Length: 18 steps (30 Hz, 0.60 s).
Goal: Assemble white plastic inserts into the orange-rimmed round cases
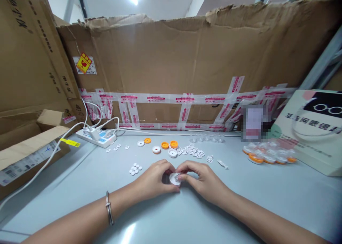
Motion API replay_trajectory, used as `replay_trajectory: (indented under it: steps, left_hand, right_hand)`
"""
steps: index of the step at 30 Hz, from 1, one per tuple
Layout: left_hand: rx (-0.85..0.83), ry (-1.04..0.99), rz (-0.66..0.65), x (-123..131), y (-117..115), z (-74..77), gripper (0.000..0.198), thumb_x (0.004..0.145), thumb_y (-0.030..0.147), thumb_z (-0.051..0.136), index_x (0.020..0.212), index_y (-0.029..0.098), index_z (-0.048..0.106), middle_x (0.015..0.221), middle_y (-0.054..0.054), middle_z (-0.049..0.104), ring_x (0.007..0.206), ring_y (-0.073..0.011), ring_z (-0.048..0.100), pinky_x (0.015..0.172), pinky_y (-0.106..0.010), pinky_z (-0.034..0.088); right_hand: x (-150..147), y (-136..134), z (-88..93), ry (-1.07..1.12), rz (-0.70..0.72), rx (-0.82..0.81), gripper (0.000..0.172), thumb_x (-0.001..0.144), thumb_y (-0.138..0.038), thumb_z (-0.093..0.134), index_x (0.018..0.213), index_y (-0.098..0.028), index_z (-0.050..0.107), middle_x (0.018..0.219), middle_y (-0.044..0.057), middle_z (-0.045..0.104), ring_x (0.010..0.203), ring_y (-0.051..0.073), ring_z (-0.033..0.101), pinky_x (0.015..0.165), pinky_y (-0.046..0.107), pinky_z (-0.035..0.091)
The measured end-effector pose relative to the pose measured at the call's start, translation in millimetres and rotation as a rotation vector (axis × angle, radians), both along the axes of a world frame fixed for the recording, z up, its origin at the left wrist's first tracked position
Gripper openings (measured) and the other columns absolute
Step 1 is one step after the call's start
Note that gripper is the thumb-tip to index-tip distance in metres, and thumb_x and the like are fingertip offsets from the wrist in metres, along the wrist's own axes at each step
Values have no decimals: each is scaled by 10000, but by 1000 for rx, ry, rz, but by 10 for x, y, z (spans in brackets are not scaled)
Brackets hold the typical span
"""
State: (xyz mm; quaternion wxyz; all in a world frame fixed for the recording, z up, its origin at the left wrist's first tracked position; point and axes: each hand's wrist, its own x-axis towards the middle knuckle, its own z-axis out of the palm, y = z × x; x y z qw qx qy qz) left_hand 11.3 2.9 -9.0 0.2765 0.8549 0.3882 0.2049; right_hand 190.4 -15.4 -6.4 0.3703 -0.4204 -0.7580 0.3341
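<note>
Centrally, hands [153, 178] [204, 179] at rim of white dish [173, 180], wide tabletop [173, 219]

The left grip [156, 179] is a bare hand with slender fingers, on a slim forearm [128, 198]. Behind it, just past the wrist, sits a narrow, rounded, silver-coloured metal bangle [109, 210] with a shiny surface and a small raised knob on the band. The right grip [205, 179] is likewise a bare, slender-fingered hand, and the slim right forearm [248, 210] behind it is bare too.
</note>
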Motion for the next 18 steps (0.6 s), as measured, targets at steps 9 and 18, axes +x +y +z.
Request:
replay_trajectory:
  steps: [9, 18]
  left_hand:
    - [-12, 8, 15, 16, -4, 10, 249, 656, 297, 704, 831, 157, 595, 768, -3, 548, 706, -149, 505, 621, -229, 381]
    - [-3, 15, 24, 21, -1, -11, 248, 641, 291, 713, 797, 150, 581, 754, -1, 536, 694, -148, 501, 617, -229, 377]
  right_hand:
    - [-20, 14, -70, -46, 79, 199, 151, 751, -103, 512, 662, -201, 585, 751, 30, 662, 715, 158, 612, 689, 281, 475]
    - [-59, 7, -69, -145, 80, 274, 160, 757, -94, 488, 688, -201, 584, 737, 36, 652, 696, 160, 604, 649, 273, 473]
